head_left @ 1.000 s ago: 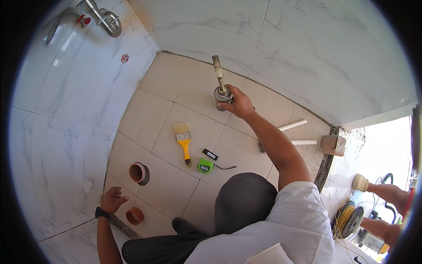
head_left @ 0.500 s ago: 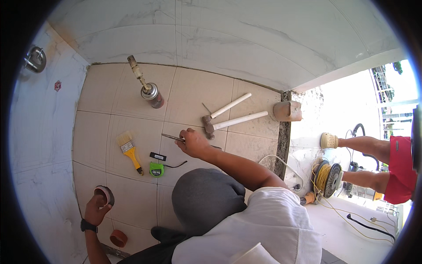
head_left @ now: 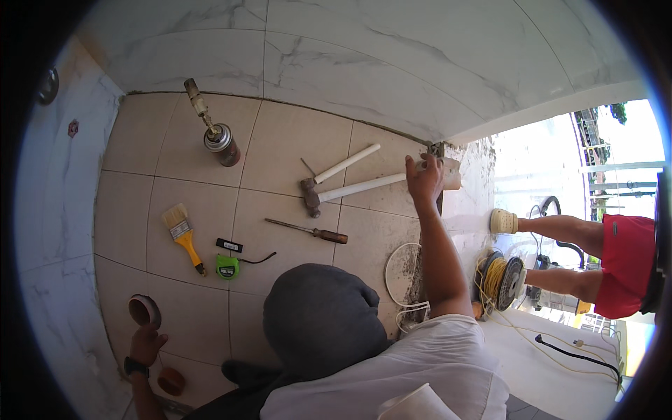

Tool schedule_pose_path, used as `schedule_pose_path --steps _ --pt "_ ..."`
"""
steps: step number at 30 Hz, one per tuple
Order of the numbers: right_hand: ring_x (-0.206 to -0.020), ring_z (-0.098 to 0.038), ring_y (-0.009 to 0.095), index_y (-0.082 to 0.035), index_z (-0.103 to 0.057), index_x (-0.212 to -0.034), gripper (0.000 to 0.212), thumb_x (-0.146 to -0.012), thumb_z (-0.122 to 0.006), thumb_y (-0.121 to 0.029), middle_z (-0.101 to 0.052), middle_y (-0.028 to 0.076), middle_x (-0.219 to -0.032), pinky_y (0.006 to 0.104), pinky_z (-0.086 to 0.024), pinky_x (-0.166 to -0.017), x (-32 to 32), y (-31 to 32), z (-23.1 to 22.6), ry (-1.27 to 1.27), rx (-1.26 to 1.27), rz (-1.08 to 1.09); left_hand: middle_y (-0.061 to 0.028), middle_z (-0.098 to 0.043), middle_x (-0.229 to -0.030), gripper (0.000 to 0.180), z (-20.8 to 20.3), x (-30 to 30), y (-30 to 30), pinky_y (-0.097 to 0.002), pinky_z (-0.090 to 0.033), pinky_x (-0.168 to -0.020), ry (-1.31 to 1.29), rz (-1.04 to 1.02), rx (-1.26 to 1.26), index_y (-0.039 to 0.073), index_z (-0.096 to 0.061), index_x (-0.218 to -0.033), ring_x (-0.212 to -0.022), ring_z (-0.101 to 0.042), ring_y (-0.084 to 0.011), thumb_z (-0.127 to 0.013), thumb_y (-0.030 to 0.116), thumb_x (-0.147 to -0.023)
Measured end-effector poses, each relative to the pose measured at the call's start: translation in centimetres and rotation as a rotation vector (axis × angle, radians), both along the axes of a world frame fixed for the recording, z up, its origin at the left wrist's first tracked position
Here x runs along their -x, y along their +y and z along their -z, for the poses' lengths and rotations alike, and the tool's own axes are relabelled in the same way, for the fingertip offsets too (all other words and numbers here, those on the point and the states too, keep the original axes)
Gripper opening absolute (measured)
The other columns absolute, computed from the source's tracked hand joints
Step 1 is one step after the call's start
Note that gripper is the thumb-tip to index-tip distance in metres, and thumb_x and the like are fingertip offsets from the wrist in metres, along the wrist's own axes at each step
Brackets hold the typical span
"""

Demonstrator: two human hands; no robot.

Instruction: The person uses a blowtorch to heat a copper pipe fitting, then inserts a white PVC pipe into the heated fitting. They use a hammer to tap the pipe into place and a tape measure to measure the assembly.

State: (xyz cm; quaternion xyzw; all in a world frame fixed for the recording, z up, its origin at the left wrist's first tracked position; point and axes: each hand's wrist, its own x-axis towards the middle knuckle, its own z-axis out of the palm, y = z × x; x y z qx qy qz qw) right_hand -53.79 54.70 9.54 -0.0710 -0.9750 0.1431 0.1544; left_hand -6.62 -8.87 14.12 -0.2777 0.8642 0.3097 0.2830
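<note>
- Screwdriver, held earlier, now lies on the floor.
- Right hand has moved to the tan container beside the hammer; cannot tell whether it grips.
- Left hand at the orange pipe; grip unclear.

Smooth plastic pipe, glossy wall tiles

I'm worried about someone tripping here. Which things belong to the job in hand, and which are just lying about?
Probably in the job, judging by the hands:
- orange-brown pipe, at the left hand
- pale container, at the right hand

Apart from both hands for now:
- paintbrush
- tape measure
- screwdriver
- hammer
- torch
- cable reel
</note>
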Motion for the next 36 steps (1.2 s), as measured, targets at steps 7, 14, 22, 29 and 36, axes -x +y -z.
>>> schedule_pose_path --steps 7,14,22,29,36 --pt "-0.125 -0.054 0.043 -0.003 -0.038 -0.148 0.110 -0.057 -0.090 -0.038 -0.047 0.027 -0.143 0.0470 -0.048 -0.105 5.2 12.9 -1.1 -0.611 -0.019 0.240 -0.0180 -0.069 -0.102 0.054 0.6 -1.2 -0.4 -0.0395 -0.055 -0.080 -0.054 -0.094 -0.017 -0.002 -0.060 -0.123 -0.091 -0.069 -0.0276 -0.080 0.024 -0.080" --pt "-0.128 -0.047 0.045 -0.007 -0.042 -0.141 0.088 -0.065 -0.085 -0.013 -0.045 0.024 -0.139 0.0515 -0.044 -0.107 -6.3 10.9 0.4 0.050 -0.144 -0.399 -0.0190 -0.069 -0.103 0.058 0.0 -1.5 0.0 -0.0386 -0.056 -0.081 0.022 -0.126 -0.050 -0.002 -0.059 -0.123 -0.092 -0.069 -0.0275 -0.081 0.031 -0.081" --pt "-0.129 -0.049 0.042 -0.005 -0.040 -0.139 0.089 -0.065 -0.088 -0.015 -0.046 0.024 -0.139 0.0502 -0.045 -0.107 -8.6 8.9 -1.0 0.237 -0.063 -0.371 -0.0174 -0.067 -0.102 0.054 1.7 -1.6 -0.6 -0.0403 -0.055 -0.081 0.034 -0.061 -0.037 0.000 -0.059 -0.120 -0.092 -0.067 -0.0279 -0.080 0.032 -0.082" --pt "-0.123 -0.054 0.029 0.001 -0.035 -0.139 0.097 -0.066 -0.094 -0.022 -0.048 0.018 -0.134 0.0435 -0.053 -0.097 -7.5 5.5 -0.4 0.026 0.587 -0.107 -0.0185 -0.069 -0.107 0.059 -0.2 -0.9 0.7 -0.0400 -0.055 -0.085 0.107 -0.118 -0.084 0.000 -0.060 -0.123 -0.098 -0.069 -0.0302 -0.083 0.034 -0.081" --pt "-0.099 -0.069 0.028 0.004 -0.045 -0.142 0.083 -0.079 -0.075 -0.039 -0.064 0.019 -0.119 0.0384 -0.060 -0.079 -5.9 -7.1 -6.4 -0.676 0.964 -0.615 -0.0183 -0.072 -0.107 0.052 -4.2 0.9 -1.5 -0.0404 -0.054 -0.089 0.089 -0.162 0.136 0.001 -0.061 -0.125 -0.101 -0.069 -0.0331 -0.078 0.030 -0.085"
